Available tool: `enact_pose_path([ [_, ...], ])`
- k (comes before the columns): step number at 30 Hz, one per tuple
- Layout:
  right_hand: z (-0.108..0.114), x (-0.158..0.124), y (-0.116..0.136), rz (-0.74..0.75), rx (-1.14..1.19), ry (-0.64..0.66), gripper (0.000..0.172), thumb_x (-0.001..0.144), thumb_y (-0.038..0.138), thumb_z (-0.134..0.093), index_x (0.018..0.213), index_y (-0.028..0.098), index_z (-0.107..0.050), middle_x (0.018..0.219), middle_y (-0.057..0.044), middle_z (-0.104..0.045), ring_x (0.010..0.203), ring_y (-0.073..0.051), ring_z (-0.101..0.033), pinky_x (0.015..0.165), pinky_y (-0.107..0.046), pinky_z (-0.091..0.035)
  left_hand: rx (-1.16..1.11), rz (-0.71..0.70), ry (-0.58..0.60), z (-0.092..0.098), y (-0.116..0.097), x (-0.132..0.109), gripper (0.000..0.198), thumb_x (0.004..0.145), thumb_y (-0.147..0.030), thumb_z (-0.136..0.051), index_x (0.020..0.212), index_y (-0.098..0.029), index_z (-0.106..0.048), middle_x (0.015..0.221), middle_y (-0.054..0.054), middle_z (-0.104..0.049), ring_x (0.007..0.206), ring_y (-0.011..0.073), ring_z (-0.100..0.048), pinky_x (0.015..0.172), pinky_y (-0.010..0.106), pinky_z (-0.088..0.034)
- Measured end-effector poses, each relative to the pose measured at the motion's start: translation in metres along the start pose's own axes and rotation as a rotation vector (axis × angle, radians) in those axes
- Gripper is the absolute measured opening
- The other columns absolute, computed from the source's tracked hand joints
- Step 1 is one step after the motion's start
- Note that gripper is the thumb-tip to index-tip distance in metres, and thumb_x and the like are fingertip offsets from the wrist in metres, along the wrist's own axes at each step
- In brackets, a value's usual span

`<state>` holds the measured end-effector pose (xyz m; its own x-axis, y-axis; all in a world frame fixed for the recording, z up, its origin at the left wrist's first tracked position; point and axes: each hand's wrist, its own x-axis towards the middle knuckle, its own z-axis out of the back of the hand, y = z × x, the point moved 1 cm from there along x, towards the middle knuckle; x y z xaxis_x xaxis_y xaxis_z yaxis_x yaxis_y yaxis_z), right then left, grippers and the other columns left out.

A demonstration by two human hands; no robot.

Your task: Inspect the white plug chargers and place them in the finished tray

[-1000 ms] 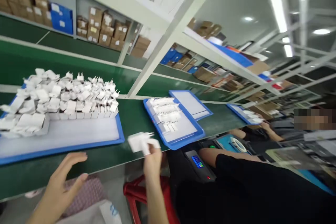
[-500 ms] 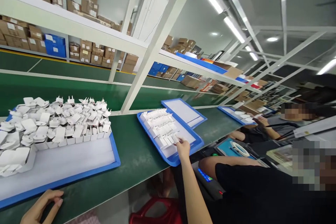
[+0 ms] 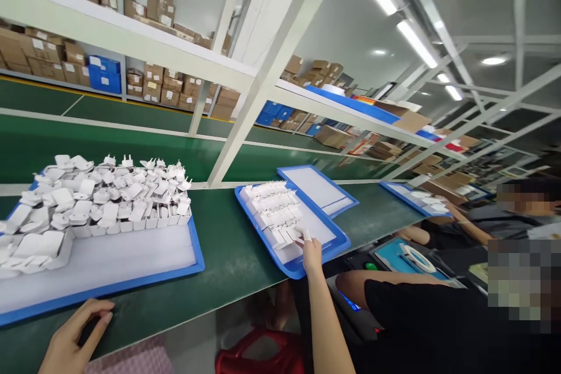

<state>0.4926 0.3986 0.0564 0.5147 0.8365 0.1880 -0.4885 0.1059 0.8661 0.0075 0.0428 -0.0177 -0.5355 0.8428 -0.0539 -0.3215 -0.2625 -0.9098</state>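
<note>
Four blue trays [image 3: 131,287] line the green belt [image 3: 228,257]; right hand [image 3: 312,252], fingers together, grip unclear, touches adapters [image 3: 276,216] in the centre tray [image 3: 293,272]; left hand [image 3: 72,339] rests half-curled, lower left.

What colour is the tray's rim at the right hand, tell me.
Blue tray rim, head view.

The bottom edge is cutting off the left hand [image 3: 74,336] at the wrist; the left edge is cropping the big blue tray [image 3: 109,291]; the right hand [image 3: 312,252] is covering the nearest white adapters [image 3: 280,219], hiding any grip.
</note>
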Motion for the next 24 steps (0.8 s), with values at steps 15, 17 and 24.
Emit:
enact_pose_path([
  [15,-0.138,-0.381,0.152,0.728,0.09,1.177,0.031,0.086,0.044,-0.066,0.11,0.025,-0.073,0.097,-0.01,-0.072,0.092,-0.03,-0.066,0.084,-0.042,-0.052,-0.287,0.171,0.104,-0.004,-0.035,-0.048,0.02,0.08,-0.036,-0.067,0.071,-0.019,-0.066,0.051,-0.005,-0.048,0.046,0.0109,-0.044,0.055,0.024,-0.039],
  [17,-0.169,-0.415,0.184,0.732,0.003,1.201,0.041,0.079,0.048,-0.073,0.111,0.022,-0.071,0.106,-0.014,-0.071,0.102,-0.034,-0.063,0.088,-0.043,-0.05,-0.27,0.19,0.069,0.006,-0.023,-0.059,0.031,0.085,-0.046,-0.062,0.069,-0.019,-0.064,0.046,-0.008,-0.033,0.045,0.01,-0.034,0.056,0.025,-0.035],
  [24,-0.232,-0.449,0.218,0.659,-0.081,1.165,0.031,0.071,0.047,-0.076,0.079,0.019,-0.065,0.084,-0.016,-0.069,0.087,-0.033,-0.065,0.078,-0.041,-0.047,-0.3,0.087,0.012,0.047,-0.005,-0.069,0.049,0.091,-0.063,-0.048,0.079,-0.019,-0.066,0.055,-0.004,-0.042,0.055,0.0138,-0.038,0.062,0.027,-0.032],
])
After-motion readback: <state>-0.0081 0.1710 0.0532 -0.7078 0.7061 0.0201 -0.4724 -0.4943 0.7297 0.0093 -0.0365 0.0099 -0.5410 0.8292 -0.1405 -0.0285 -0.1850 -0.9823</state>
